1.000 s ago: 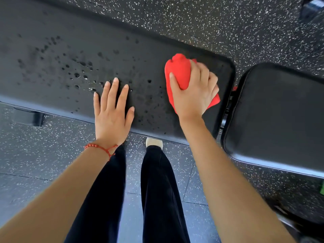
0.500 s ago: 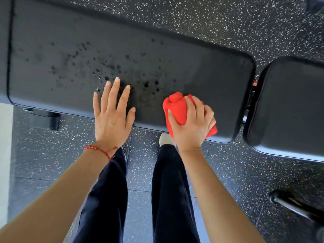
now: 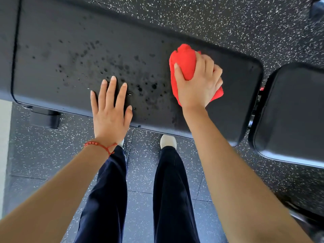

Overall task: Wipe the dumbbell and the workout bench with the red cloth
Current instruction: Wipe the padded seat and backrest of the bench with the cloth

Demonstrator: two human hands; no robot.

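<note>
The long black pad of the workout bench (image 3: 70, 50) runs across the upper view, speckled with dark wet droplets in its middle. My right hand (image 3: 198, 85) presses a bunched red cloth (image 3: 184, 60) onto the pad, right of the droplets. My left hand (image 3: 110, 109) lies flat on the pad's near edge, fingers spread, holding nothing. A red bead bracelet is on the left wrist. No dumbbell is in view.
A second black bench pad (image 3: 294, 111) sits to the right, across a narrow gap with the bench frame. The floor (image 3: 219, 18) is dark speckled rubber. My legs and white shoes (image 3: 168, 141) stand just under the near edge. A black bench foot (image 3: 45, 118) is at the left.
My right hand has carried the red cloth from the pad's near edge up and away toward the far side. The left hand has stayed flat in place.
</note>
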